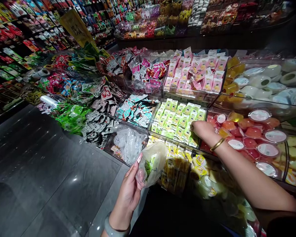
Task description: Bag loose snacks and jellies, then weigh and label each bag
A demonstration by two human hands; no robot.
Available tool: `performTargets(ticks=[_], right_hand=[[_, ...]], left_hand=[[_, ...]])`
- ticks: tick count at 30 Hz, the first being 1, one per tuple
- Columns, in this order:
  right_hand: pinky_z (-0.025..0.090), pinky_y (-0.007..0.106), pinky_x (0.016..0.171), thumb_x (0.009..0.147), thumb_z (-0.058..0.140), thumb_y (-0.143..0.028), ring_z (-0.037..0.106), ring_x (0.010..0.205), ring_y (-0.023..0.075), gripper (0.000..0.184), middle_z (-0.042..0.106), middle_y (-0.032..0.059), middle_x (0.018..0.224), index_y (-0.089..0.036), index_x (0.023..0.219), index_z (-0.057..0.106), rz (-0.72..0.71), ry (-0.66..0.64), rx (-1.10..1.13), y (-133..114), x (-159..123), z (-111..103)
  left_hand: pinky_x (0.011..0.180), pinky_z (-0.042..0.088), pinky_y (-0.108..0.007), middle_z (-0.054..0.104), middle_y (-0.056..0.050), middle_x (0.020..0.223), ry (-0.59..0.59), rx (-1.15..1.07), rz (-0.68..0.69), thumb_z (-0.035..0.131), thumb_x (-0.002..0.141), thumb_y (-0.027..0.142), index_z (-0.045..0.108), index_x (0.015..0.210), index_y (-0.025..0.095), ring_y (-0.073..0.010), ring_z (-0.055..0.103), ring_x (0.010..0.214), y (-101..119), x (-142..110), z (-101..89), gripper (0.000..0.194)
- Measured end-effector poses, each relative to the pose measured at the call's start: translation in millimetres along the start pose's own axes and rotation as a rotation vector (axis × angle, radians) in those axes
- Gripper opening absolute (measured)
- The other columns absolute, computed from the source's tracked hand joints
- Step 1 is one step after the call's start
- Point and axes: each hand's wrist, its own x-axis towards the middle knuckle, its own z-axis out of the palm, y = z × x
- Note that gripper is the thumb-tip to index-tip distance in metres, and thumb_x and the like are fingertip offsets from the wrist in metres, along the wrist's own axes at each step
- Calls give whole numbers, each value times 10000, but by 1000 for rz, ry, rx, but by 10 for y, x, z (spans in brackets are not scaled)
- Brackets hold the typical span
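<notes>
My left hand [130,187] pinches the edge of a clear plastic bag [158,158], held up over the near bins. Through the film, a few green packets [150,164] show inside the bag. My right hand [201,129], below a gold bangle, reaches to the right side of a bin of small light-green snack packets [177,115]. Its fingers curl downward among the packets; the fingertips are hidden, so whatever they hold cannot be made out.
Yellow packets [176,161] fill the bin nearest me, beside bundled plastic bags [129,143]. Pink packets [194,70] stand behind, teal ones [136,110] to the left, jelly cups [254,131] to the right. Grey floor tiles [51,174] lie at left.
</notes>
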Motion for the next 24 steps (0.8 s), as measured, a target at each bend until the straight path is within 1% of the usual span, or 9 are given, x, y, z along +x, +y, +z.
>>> performTargets(ticks=[4, 8, 10, 12, 15, 17, 19, 21, 24], right_hand=[[463, 308, 682, 911, 564, -243, 701, 939, 281, 245, 724, 200, 1104, -124, 1043, 732, 6, 32, 11, -21, -43, 50], [388, 294, 609, 944, 533, -328, 669, 822, 242, 196, 735, 116, 953, -191, 958, 672, -28, 64, 167, 80, -113, 80], [361, 299, 593, 949, 516, -309, 641, 751, 234, 154, 721, 95, 863, -204, 951, 629, 2, 168, 274, 171, -171, 56], [357, 303, 594, 935, 528, -289, 620, 710, 231, 99, 697, 82, 817, -212, 946, 589, 76, 345, 398, 242, -250, -5], [396, 296, 606, 907, 558, -282, 622, 677, 212, 60, 642, 40, 759, -235, 885, 528, 65, 502, 698, 176, -409, -111], [431, 287, 599, 908, 562, -302, 643, 664, 201, 95, 602, 8, 723, -248, 862, 497, -51, 435, 939, -38, -546, -137], [453, 284, 578, 924, 553, -344, 662, 668, 199, 117, 609, 0, 729, -258, 865, 500, -175, 251, 1099, -373, -706, -105], [456, 286, 558, 939, 537, -374, 657, 679, 198, 139, 657, 10, 774, -261, 859, 527, -253, 27, 1122, -766, -860, -24], [419, 279, 562, 931, 537, -326, 590, 643, 177, 116, 652, -15, 724, -256, 840, 549, -308, -106, 1011, -1288, -1001, 137]], left_hand=[[433, 394, -150, 425, 78, 583, -6, 6, 6, 771, 851, 364, 631, 1383, 217, -33, 360, 444, -8, -3, -12, 569], [430, 392, -151, 432, 82, 573, -6, 16, 15, 790, 831, 368, 620, 1395, 219, -32, 369, 432, -13, -11, -14, 607], [428, 398, -149, 440, 80, 579, 2, 7, 16, 792, 829, 368, 626, 1388, 215, -32, 379, 435, -12, -14, -10, 604], [431, 409, -148, 455, 76, 589, 7, 7, 17, 782, 839, 358, 631, 1381, 212, -33, 392, 439, -9, -21, -3, 581], [428, 409, -143, 477, 68, 596, -7, 15, 21, 763, 856, 348, 633, 1378, 210, -36, 400, 442, -10, -30, 5, 556], [425, 409, -145, 473, 68, 589, -29, 9, 25, 750, 866, 356, 625, 1389, 211, -40, 397, 443, -25, -27, -5, 557], [430, 420, -154, 471, 69, 584, -43, 1, 30, 738, 876, 370, 612, 1402, 208, -42, 391, 440, -50, -22, -26, 565], [438, 433, -164, 472, 69, 580, -42, 0, 37, 728, 884, 378, 598, 1417, 204, -44, 394, 438, -75, -24, -47, 575], [441, 430, -163, 479, 70, 578, -43, 10, 50, 721, 888, 395, 588, 1425, 200, -40, 397, 431, -94, -48, -63, 586]])
